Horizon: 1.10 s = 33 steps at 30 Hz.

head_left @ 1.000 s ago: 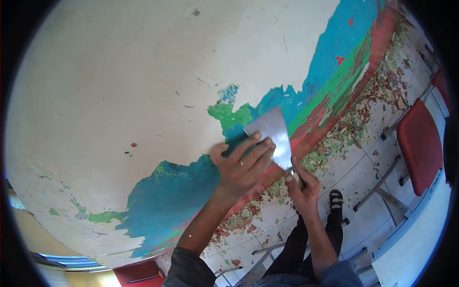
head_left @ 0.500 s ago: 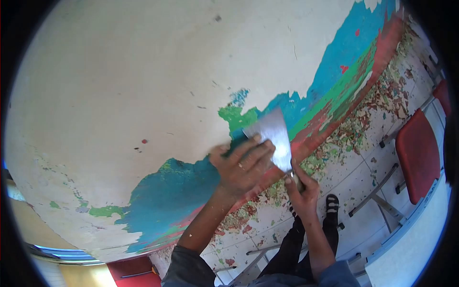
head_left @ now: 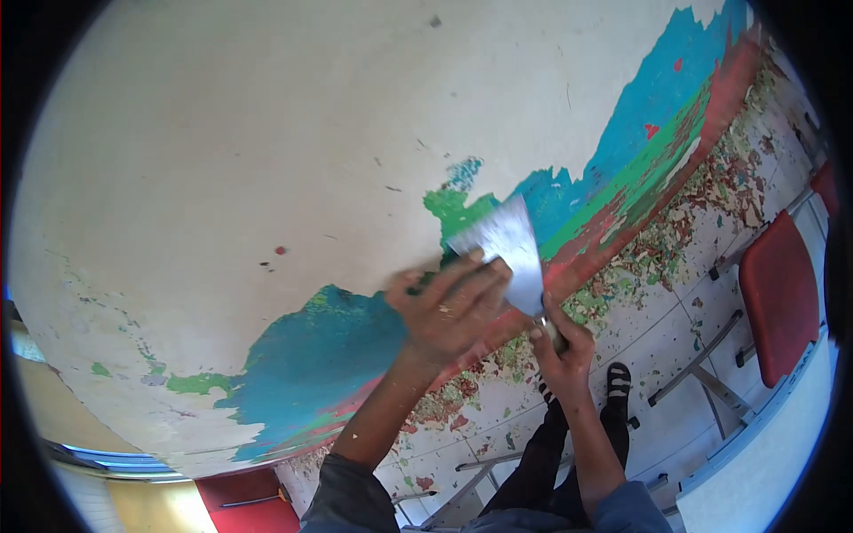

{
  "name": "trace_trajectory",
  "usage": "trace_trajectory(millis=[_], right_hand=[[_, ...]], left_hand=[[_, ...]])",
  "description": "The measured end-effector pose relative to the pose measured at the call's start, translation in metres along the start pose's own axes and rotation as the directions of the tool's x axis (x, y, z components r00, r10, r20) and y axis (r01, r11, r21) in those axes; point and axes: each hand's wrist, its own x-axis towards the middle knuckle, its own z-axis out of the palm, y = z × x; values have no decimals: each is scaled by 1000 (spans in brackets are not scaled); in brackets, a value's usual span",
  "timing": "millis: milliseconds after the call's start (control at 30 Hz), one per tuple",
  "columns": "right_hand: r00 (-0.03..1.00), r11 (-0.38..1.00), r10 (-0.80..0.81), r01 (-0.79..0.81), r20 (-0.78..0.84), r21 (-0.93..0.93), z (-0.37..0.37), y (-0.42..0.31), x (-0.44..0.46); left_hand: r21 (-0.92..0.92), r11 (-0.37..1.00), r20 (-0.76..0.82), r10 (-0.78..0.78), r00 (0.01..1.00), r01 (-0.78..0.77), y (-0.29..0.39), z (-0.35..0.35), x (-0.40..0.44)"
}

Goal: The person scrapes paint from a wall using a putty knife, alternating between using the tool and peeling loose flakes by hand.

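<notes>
A wide-bladed paint scraper [head_left: 517,253] lies against a wall of peeling paint [head_left: 355,178]. My right hand [head_left: 567,351] is closed round its handle, below the blade. The blade's upper edge meets a patch of green and blue paint [head_left: 460,211]. Slightly blurred, my left hand [head_left: 449,311] has its fingers stretched out and spread, the tips resting on the blade's face. Its thumb stands apart, near the wall. Bare off-white surface shows above the blade, with blue, green and red paint along the lower wall.
Paint flakes [head_left: 640,258] litter the tiled floor along the wall's foot. On the right stand a red-backed chair [head_left: 779,298] with metal legs and a pale tabletop [head_left: 755,471]. My sandalled foot [head_left: 619,380] is near the flakes. Something red [head_left: 249,506] shows at lower left.
The wall has shifted rightward in the view while both hands and the scraper stay nearly in place, so the blade sits slightly further left along the paint. My grip looks the same.
</notes>
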Motion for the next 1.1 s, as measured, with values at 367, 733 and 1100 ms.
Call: trace_trajectory(millis=[367, 733, 1100], right_hand=[[999, 999, -23, 22, -28, -47, -1, -7, 0], [997, 997, 70, -70, -31, 23, 2, 1, -12], [1000, 998, 11, -13, -22, -61, -2, 11, -17]], left_hand=[[-14, 999, -52, -33, 998, 33, 2, 3, 2], [-49, 996, 46, -69, 997, 71, 7, 0, -16], [-62, 997, 66, -50, 997, 54, 10, 2, -20]])
